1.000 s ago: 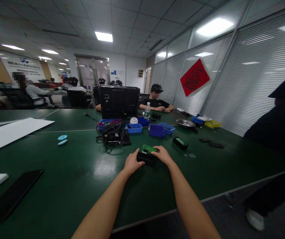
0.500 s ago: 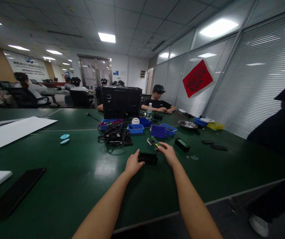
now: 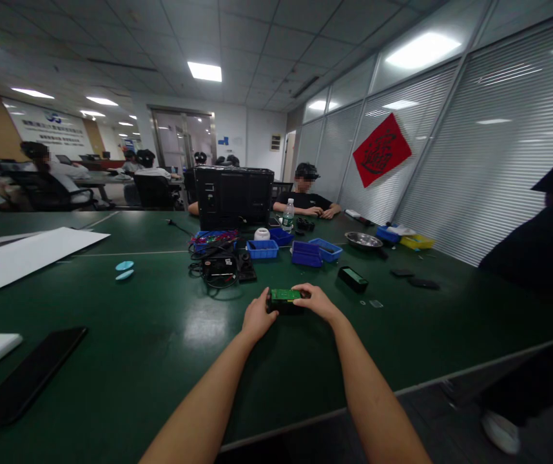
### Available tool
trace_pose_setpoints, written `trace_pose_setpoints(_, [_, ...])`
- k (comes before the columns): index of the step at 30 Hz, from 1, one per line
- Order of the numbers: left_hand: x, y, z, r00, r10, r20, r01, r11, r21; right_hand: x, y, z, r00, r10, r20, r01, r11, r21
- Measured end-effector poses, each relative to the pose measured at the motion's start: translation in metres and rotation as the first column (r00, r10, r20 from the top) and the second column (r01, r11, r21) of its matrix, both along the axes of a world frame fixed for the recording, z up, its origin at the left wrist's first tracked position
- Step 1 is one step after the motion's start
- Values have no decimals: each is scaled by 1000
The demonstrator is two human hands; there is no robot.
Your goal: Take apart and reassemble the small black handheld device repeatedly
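A green circuit board (image 3: 283, 294) lies across the top of a black rectangular casing (image 3: 287, 310) on the table in front of me. My left hand (image 3: 258, 317) grips the casing's left end, thumb at the front. At the other end, my right hand (image 3: 319, 301) has its fingers closed on the board's right edge. Whether the board is seated inside the casing or only rests on it, I cannot tell. To the right stands a similar black casing (image 3: 352, 280) with a green-grey top face.
Beyond my hands are a purple bin (image 3: 306, 254), blue bins (image 3: 262, 249), a black adapter with tangled cables (image 3: 219, 270) and a water bottle (image 3: 288, 214). A metal bowl (image 3: 363, 240) sits at right. A person (image 3: 308, 193) sits opposite; another person (image 3: 542, 225) stands at right.
My right hand has brought the circuit board down and left from behind the casing onto its top. My left hand stays on the casing's left end.
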State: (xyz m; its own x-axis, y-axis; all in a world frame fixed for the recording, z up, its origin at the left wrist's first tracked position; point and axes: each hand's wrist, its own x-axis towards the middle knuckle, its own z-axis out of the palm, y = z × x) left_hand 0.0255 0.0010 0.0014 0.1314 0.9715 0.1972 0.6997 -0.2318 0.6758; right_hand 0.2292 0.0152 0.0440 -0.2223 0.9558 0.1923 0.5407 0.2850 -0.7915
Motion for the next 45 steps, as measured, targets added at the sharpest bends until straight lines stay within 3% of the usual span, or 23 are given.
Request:
trace_pose_setpoints(6, [-1,3,-5,994,81,69,-85,995,54,1,0,0,1000,-5,-28,2,997,-78])
trace_pose_setpoints(11, [-2,5,-6,988,143,57,-147,986,73,-11,5,-14,973,41,226,-36,999,-27])
trace_pose_setpoints(13, [-2,5,-5,989,138,60,-142,988,63,-15,9,-20,941,-101,322,95,995,35])
trace_pose_setpoints(17, [-2,5,-6,988,135,72,-139,989,54,-10,15,-25,830,-405,384,394,912,111])
trace_pose_setpoints(21, [-2,6,-8,989,126,73,-132,988,78,-1,19,-24,799,-466,381,485,873,49])
trace_pose_setpoints(27, [-2,6,-9,989,121,81,-129,987,93,-12,17,-24,754,-487,441,510,857,76])
trace_pose_setpoints(33, [-3,3,-6,989,118,87,-125,988,88,-29,9,-26,801,-503,324,459,864,207])
trace_pose_setpoints(45, [-2,3,-6,991,122,60,-126,989,73,-38,6,-26,791,-425,441,401,904,151])
